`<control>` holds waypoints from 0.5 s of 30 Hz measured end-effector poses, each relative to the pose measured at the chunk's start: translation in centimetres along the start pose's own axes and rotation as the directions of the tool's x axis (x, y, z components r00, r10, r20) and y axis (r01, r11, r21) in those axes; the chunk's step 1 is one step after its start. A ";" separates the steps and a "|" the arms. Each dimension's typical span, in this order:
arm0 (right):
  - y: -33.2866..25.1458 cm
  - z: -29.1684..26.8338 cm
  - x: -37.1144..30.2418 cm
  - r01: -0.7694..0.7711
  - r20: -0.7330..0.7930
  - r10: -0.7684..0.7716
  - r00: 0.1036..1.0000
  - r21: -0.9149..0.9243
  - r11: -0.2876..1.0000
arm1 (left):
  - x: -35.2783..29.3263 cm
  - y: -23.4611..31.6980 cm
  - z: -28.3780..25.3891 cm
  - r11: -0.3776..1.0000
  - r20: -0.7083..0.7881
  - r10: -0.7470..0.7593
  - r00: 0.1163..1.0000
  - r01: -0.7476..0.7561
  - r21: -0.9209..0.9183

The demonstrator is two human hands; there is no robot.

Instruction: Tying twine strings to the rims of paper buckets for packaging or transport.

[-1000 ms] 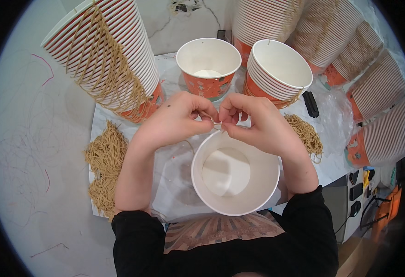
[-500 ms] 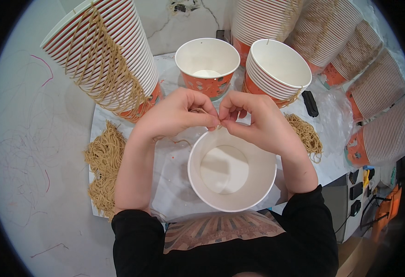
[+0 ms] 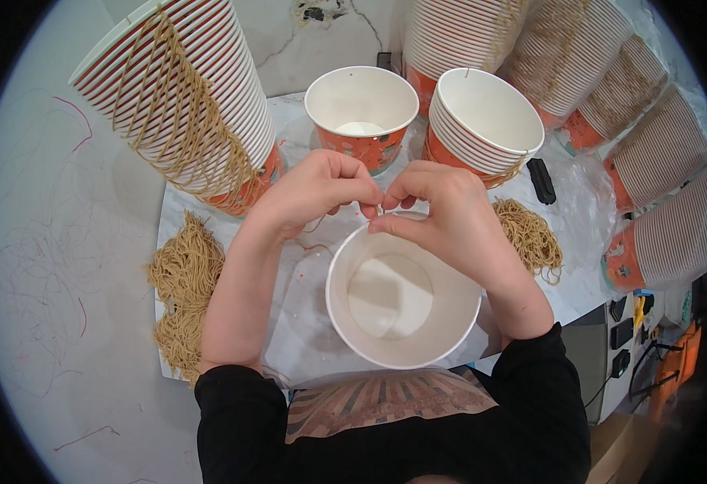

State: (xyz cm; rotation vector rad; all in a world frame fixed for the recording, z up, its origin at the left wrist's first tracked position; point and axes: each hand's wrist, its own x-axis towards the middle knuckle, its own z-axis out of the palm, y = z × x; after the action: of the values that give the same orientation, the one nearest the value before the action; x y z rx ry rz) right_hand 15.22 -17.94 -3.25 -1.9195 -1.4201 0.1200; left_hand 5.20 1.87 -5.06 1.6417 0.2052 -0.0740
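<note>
Cup stacks (image 3: pixel 184 105) w/ twine draped over them ring the table (image 3: pixel 305 339); twine bundles (image 3: pixel 184 290) lie left & right. Single cup (image 3: pixel 361 113) behind holds something white. Left hand (image 3: pixel 317 189) & right hand (image 3: pixel 442 214) meet fingertip to fingertip, pinching a small string at the far rim of the empty white cup (image 3: pixel 402 298).

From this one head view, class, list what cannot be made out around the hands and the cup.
- What the fingertips pinch at the rim of the white paper cup: too small, and covered by the left hand and right hand.
- The cup's outer side and base: hidden by its own rim and the person's lap.
- The cup stacks at right: cut off by the fisheye edge.
- The small dark object on the table: too small to identify.
</note>
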 end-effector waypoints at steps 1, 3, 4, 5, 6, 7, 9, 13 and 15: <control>-0.1 0.0 0.0 0.002 0.001 -0.002 1.000 0.001 1.000 | 0.1 -0.2 -0.1 0.999 -0.005 -0.034 0.999 0.033 -0.039; -0.3 0.0 0.1 -0.005 -0.014 0.006 1.000 0.017 1.000 | 0.3 -0.5 -0.3 0.995 -0.009 -0.067 0.998 0.066 -0.079; -0.2 0.1 0.1 -0.006 -0.014 0.006 1.000 0.017 1.000 | 0.4 -0.6 -0.4 0.990 0.003 -0.080 0.997 0.080 -0.120; 0.1 0.4 0.2 0.010 -0.035 -0.009 0.999 0.022 1.000 | 0.5 -0.7 -0.5 0.982 0.016 -0.093 0.996 0.094 -0.161; 0.3 0.6 0.2 0.024 -0.057 -0.022 0.998 0.026 0.999 | 0.5 -0.7 -0.5 0.982 0.017 -0.093 0.996 0.095 -0.161; 0.3 0.7 0.3 0.023 -0.056 -0.022 0.998 0.026 0.999 | 0.5 -0.6 -0.5 0.982 0.006 -0.097 0.995 0.097 -0.163; 0.3 0.9 0.3 0.006 -0.071 -0.002 0.997 0.053 0.999 | 0.4 -0.6 -0.6 0.981 -0.005 -0.101 0.995 0.099 -0.166; 0.5 1.0 0.5 0.004 -0.059 0.002 0.998 0.097 0.995 | 0.3 -0.5 -0.6 0.985 -0.013 -0.091 0.996 0.088 -0.147; 0.6 1.1 0.5 -0.026 -0.069 0.033 0.997 0.104 0.994 | 0.3 -0.5 -0.6 0.986 -0.020 -0.090 0.996 0.086 -0.139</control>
State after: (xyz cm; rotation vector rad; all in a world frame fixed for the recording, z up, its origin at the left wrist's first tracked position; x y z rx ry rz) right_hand 15.36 -17.04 -4.21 -1.8429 -1.3137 0.1352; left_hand 5.33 2.54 -5.56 1.4958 0.2971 -0.1030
